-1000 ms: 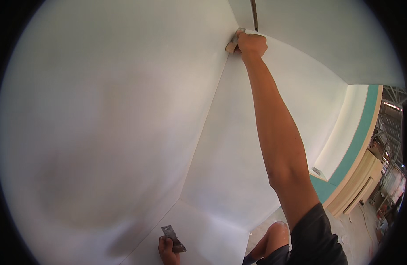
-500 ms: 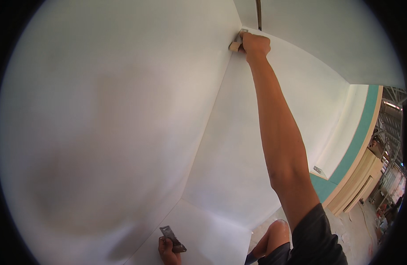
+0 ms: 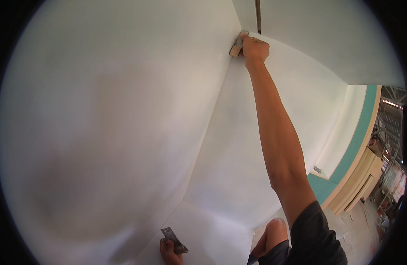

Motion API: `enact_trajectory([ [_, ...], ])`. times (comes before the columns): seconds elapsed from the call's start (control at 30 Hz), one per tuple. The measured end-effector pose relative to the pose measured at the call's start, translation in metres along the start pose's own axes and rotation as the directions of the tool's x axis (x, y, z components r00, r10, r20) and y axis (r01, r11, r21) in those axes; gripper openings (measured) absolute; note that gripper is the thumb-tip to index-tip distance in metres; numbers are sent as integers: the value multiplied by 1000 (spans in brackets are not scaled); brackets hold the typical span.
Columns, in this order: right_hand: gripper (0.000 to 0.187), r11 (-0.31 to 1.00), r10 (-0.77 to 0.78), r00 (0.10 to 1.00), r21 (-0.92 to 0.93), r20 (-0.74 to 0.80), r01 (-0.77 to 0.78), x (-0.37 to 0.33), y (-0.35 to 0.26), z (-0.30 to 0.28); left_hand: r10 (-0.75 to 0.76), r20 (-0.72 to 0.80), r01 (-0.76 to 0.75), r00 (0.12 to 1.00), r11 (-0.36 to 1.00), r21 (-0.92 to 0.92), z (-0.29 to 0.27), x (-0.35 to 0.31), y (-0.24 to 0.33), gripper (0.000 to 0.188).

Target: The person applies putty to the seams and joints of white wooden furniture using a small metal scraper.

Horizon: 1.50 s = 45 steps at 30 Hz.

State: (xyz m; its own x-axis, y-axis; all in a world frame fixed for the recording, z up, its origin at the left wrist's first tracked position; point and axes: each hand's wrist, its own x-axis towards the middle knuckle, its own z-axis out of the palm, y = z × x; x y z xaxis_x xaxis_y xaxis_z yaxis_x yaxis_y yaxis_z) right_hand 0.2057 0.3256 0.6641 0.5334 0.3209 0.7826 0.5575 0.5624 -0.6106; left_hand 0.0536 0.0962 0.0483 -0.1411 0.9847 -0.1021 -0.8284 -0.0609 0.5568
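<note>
My right hand (image 3: 257, 49) is raised to the far top of the corner seam, its fingers closed round a small flat tool (image 3: 236, 50) with a grey face and a tan, wood-coloured lower end. That tool touches the seam where the large white left panel (image 3: 124, 123) meets the white back panel (image 3: 252, 128). Low down near the front, my left hand (image 3: 169, 253) grips a flat, dark grey scraper-like plate (image 3: 174, 240), the thumb lying across it. The plate is held above the white bottom panel (image 3: 216, 234). Fingers behind both tools are hidden.
A pale top panel with a dark slot (image 3: 257, 17) hangs over my right hand. At right is a teal-edged opening (image 3: 351, 154) with a small grey item (image 3: 317, 169) on its ledge. Beyond lie stacked wooden panels (image 3: 353, 187) and a cable on the floor. My bent knee (image 3: 276, 232) is below.
The tool in my right hand has slid slightly down the seam, and more of its grey face shows. My left hand stays nearly in place with the dark plate.
</note>
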Motion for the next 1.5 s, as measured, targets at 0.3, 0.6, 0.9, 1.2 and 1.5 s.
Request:
enact_trajectory([
  [0.3, 36, 999, -55, 998, 0, -27, 55, 7, 1, 7, -21, 40, 22, 999, 999, -33, 4, -1, 1, 8],
  [0.6, 24, 1000, -6, 1000, 0, -26, 6, 7, -10, 6, -46, 25, 47, 999, 998, -31, 9, -6, 7, 8],
  [0.9, 21, 971, 147, 986, 181, 77, -158, 15, -17, 3, -33, 28, 34, 999, 998, -59, 14, -7, 8, 11],
  [1.2, 21, 987, 144, 985, 61, 98, -150, -9, 3, -5, -23, -6, 22, 1000, 994, -110, 19, -9, 5, 15],
  [1.5, 20, 981, 177, 976, 62, 128, -186, -50, 29, -17, 58, 27, -54, 998, 991, -124, 24, -10, 6, 13],
])
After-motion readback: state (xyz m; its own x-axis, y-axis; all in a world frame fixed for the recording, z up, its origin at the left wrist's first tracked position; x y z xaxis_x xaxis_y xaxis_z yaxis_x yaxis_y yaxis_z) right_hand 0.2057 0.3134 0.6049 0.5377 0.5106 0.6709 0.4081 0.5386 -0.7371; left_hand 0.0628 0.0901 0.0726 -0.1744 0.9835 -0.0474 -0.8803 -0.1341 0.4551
